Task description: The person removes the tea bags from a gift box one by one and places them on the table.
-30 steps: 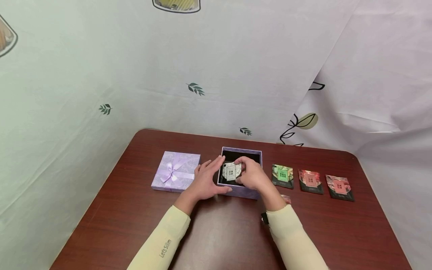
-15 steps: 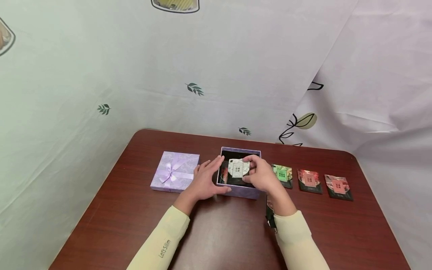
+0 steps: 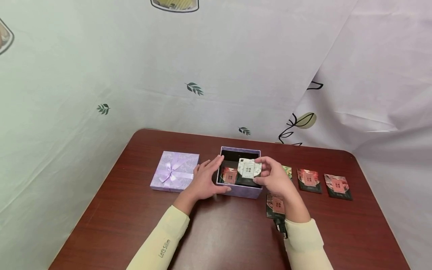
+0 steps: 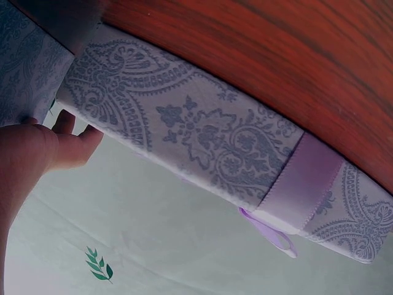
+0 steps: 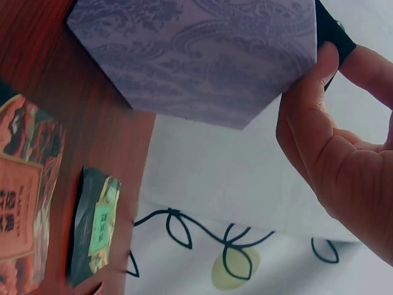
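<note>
In the head view, a lilac patterned gift box stands without its lid, showing a black inside. My right hand pinches a white-and-black tea sachet by its right edge, over the right part of the box. Beside it, a red-labelled tea sachet lies in the box's front left part. My left hand rests against the box's left side, fingers straight, thumb near the front corner. The right wrist view shows thumb and fingers on the sachet's dark lower part; the box wall hides the rest.
The lilac lid with a ribbon bow lies left of the box. To the right, a partly covered green sachet and two red sachets form a row. Another red sachet lies by my right wrist. A cloth backdrop hangs behind the table.
My right hand has carried the white sachet rightward across the box, uncovering the red sachet at its left. The loose sachet by the right wrist shows more. My left hand has stayed put.
</note>
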Demonstrator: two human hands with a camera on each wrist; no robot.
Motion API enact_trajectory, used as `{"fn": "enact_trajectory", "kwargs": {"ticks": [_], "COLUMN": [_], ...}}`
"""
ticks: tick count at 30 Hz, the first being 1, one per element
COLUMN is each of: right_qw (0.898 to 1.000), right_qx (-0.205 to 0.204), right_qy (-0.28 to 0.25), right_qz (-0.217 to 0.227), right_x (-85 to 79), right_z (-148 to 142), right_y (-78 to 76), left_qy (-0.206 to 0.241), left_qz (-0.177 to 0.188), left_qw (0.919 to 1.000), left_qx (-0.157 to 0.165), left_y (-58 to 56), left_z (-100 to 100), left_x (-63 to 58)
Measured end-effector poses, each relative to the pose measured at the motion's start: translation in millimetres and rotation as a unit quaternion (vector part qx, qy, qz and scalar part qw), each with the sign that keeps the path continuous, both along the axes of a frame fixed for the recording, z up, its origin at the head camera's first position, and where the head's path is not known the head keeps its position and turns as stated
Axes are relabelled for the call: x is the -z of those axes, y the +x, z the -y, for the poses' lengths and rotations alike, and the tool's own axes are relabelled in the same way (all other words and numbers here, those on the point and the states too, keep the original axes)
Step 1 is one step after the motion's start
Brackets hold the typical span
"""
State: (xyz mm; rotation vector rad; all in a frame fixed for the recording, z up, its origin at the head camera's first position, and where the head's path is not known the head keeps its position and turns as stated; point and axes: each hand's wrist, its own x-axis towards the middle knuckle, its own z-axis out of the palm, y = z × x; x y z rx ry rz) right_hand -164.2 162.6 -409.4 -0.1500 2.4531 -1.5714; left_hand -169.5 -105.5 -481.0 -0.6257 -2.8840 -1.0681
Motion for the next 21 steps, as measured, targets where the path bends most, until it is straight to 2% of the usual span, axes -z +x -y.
{"fn": "enact_trajectory", "kwargs": {"ticks": [5,10,21], "right_qw": [0.998,0.994,0.988], "right_qx": [-0.018,-0.019,-0.006], "right_qy": [-0.056,-0.107,-0.145], "right_qz": [-0.002,0.017,0.043], "right_x": [4.0,7.3,14.2], "right_z": [-15.8,-29.1,-47.3], "right_y": [0.8,3.4,15.3], "left_qy": [0.002,0.004,0.006], "left_qz": [0.002,0.004,0.002], "left_qw": [1.0000,1.0000,1.0000], "left_qx": [0.001,0.002,0.001], "left_y": [0.3,0.5,0.3], "left_z": [-0.1,-0.3,-0.1], "left_x": [-1.2,-1.6,-1.8]}}
